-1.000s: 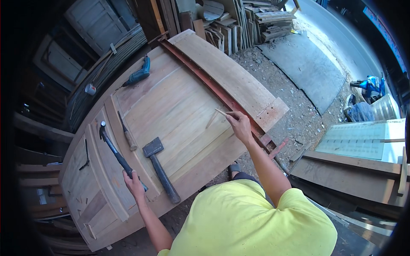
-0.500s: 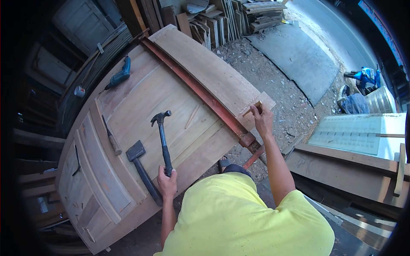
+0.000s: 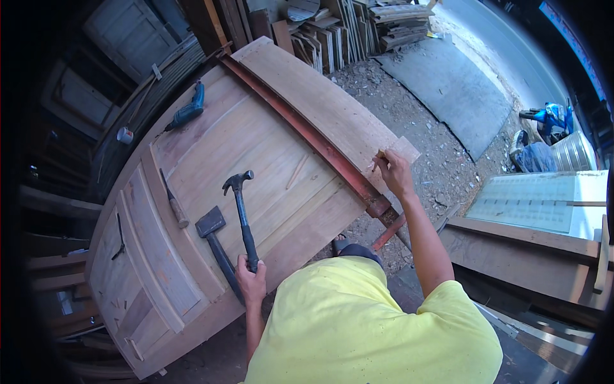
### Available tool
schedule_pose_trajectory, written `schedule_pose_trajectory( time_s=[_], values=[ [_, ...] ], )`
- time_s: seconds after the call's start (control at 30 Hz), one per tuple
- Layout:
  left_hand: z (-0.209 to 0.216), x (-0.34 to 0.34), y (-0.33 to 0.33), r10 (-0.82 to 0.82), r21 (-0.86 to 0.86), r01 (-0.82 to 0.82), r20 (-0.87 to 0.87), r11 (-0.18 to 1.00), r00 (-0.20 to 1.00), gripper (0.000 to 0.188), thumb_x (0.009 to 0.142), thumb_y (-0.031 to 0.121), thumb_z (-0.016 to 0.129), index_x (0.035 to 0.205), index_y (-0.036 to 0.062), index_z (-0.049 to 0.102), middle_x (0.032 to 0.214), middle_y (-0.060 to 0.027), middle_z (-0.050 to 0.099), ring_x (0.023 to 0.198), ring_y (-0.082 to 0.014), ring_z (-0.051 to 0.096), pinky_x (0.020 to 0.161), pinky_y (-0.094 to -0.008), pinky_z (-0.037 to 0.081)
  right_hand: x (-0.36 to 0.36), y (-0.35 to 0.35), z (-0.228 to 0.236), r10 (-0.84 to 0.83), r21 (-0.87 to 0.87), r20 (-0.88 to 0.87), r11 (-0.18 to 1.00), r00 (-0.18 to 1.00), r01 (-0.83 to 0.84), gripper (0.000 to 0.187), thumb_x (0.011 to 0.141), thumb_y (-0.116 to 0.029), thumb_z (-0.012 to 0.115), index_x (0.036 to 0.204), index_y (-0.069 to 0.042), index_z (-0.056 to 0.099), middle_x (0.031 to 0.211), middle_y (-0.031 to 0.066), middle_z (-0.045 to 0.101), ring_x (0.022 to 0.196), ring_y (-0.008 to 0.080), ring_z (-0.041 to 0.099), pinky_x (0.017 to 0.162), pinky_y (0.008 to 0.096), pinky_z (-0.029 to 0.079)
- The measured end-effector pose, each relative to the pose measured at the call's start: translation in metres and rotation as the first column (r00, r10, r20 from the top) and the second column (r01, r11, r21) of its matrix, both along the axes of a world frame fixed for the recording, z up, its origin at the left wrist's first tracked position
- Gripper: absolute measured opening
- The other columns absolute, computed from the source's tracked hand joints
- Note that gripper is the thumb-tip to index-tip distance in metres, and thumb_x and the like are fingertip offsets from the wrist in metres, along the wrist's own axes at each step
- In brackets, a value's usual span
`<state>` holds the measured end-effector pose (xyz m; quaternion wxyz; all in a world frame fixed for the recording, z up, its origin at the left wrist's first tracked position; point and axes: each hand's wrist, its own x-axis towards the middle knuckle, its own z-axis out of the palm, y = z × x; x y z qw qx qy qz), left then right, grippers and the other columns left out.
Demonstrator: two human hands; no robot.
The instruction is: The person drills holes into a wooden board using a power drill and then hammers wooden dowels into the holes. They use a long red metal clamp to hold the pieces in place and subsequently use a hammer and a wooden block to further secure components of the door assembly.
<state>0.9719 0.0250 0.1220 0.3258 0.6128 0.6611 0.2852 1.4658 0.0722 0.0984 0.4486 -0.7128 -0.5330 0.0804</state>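
Note:
My left hand (image 3: pixel 251 281) is closed around the dark grip of a claw hammer (image 3: pixel 242 208), its head held above the wooden door (image 3: pixel 268 166). At the door's right end, my right hand (image 3: pixel 396 173) pinches a small piece of wood (image 3: pixel 381 154) against the edge board, partly hidden by the fingers. Beside that board runs a long red bar clamp (image 3: pixel 300 139). A hatchet-like tool with a broad, dark head (image 3: pixel 211 221) lies just left of the hammer. Further left is a wooden-handled chisel (image 3: pixel 178 212).
A teal power drill (image 3: pixel 188 112) lies on the door's far left part, with a thin pencil-like wooden strip (image 3: pixel 297 171) nearer the middle. A white cup (image 3: pixel 125 135) stands beyond. Stacked boards (image 3: pixel 400 24) rise at the back. Glass-panelled frames (image 3: pixel 527 201) lie at right.
The view has shifted slightly, moving the scene a little to the right. My right fingers have changed their pinch on the small wood piece. My left hand still holds the hammer.

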Motion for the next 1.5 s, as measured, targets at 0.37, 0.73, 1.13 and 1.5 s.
schedule_pose_trajectory(
  time_s=[0.37,0.73,1.13,1.5],
  values=[
    [0.0,-0.068,-0.024,-0.034,-0.01,0.035,0.03,0.999,0.999,0.025,0.088,0.014,0.075,0.095,0.003,0.055,0.07,-0.0071,0.056,0.062,-0.0213,0.056,0.062,-0.0413,0.047,0.0,-0.01,-0.009,-0.228,-0.069,-0.196,0.973,0.954,0.218,0.028,0.101,-0.026,0.077,0.103,0.002,0.076,0.081,0.0158,0.075,0.072,0.0197,0.07,0.069,0.0388,0.053],
    [0.002,-0.107,-0.043,-0.068,0.06,0.069,-0.027,0.996,0.997,0.029,0.086,0.018,0.077,0.098,0.0022,0.056,0.071,-0.0114,0.057,0.065,-0.0281,0.06,0.065,-0.046,0.048,-0.015,-0.002,-0.014,-0.249,0.026,0.061,0.968,0.967,0.248,0.025,0.099,-0.024,0.078,0.099,0.001,0.073,0.084,0.019,0.076,0.075,0.0321,0.074,0.071,0.0429,0.055],
    [0.005,-0.114,-0.044,-0.116,0.107,0.118,-0.017,0.987,0.993,0.03,0.084,0.02,0.077,0.098,0.0016,0.058,0.073,-0.0153,0.057,0.069,-0.0345,0.062,0.069,-0.0492,0.049,-0.041,-0.014,-0.012,-0.428,0.069,0.165,0.904,0.889,0.422,0.035,0.093,-0.023,0.083,0.114,0.001,0.069,0.096,0.0182,0.075,0.093,0.037,0.074,0.08,0.0465,0.057],
    [0.068,0.021,-0.01,-0.56,0.322,0.497,0.142,0.806,0.816,0.031,0.089,0.025,0.079,0.101,0.0033,0.06,0.081,-0.0191,0.066,0.072,-0.0411,0.067,0.07,-0.0528,0.053,-0.285,-0.081,0.108,0.404,0.05,-0.616,0.877,0.676,-0.479,0.067,0.103,-0.031,0.079,0.155,-0.003,0.048,0.119,0.0126,0.073,0.111,0.0194,0.072,0.102,0.0357,0.055]
  ],
)
